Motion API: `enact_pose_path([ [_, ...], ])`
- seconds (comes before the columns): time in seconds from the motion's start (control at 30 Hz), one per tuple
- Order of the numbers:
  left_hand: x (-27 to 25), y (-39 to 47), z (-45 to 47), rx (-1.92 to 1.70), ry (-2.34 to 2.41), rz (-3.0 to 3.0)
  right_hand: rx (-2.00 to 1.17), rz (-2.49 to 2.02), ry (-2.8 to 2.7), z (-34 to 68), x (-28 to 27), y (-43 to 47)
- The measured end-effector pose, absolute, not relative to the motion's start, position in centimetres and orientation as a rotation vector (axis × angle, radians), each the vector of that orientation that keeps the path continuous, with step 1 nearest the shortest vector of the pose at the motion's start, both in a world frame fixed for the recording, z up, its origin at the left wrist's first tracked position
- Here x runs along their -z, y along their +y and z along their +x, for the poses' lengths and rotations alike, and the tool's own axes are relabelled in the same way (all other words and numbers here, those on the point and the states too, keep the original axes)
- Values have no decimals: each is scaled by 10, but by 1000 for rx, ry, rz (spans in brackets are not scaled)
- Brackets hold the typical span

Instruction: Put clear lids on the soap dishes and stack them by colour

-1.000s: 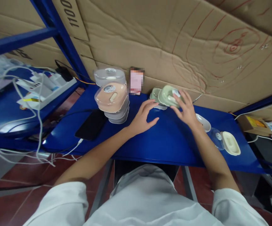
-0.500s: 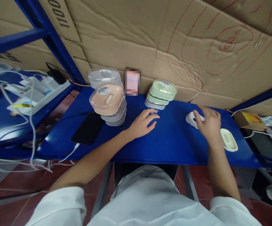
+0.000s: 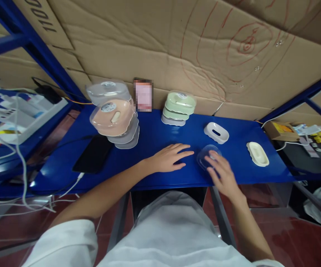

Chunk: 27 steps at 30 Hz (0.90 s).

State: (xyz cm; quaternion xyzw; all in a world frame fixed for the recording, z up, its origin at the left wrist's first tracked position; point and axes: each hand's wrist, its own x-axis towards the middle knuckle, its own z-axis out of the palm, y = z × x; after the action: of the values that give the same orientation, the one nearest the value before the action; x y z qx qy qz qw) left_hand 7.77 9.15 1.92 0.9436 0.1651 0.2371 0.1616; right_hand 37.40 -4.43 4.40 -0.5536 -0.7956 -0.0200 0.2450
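My left hand [image 3: 173, 157] rests over the blue table with its fingers spread and nothing in them. To its right, my right hand [image 3: 223, 174] has its fingers and thumb on the right side of a clear plastic lid [image 3: 203, 155], which is low over the table; the fingers cover part of its label. Beyond the lid sits a white oval soap dish [image 3: 221, 138] with a slot in its middle. A cream soap dish [image 3: 257, 154] lies farther right.
Lidded soap boxes, peach [image 3: 113, 124] and grey, are stacked at left; a green-topped stack [image 3: 179, 103] stands at the back. A black tablet-like device [image 3: 92, 155] with a white cable lies front left. A phone [image 3: 144, 96] leans on the cardboard wall [image 3: 149, 44].
My right hand has come left and nearer to me, and the clear lid now shows under its fingers. My left hand has come slightly nearer and straightened its fingers. The view has shifted right.
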Motion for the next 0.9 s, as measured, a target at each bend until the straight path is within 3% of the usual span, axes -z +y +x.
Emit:
enact_pose_path([
  [0.13,-18,87,77,-593,399,2742,548,-2000,-1609,464,-37,-30],
  [0.2,-18,83,78,-563,367,2777,630,-2122,-1420,505,-27,-32],
  [0.37,-19,82,82,-547,456,2862,518,-2161,-1447,517,-5,-54],
  [0.63,-22,111,68,-689,1200,2774,53,-1711,-1997,390,-3,-60],
  [0.77,-25,103,72,-739,802,2898,-43,-1485,-2150,385,-22,-14],
  [0.9,-21,90,82,-644,368,2982,197,-1643,-2094,427,-29,61],
])
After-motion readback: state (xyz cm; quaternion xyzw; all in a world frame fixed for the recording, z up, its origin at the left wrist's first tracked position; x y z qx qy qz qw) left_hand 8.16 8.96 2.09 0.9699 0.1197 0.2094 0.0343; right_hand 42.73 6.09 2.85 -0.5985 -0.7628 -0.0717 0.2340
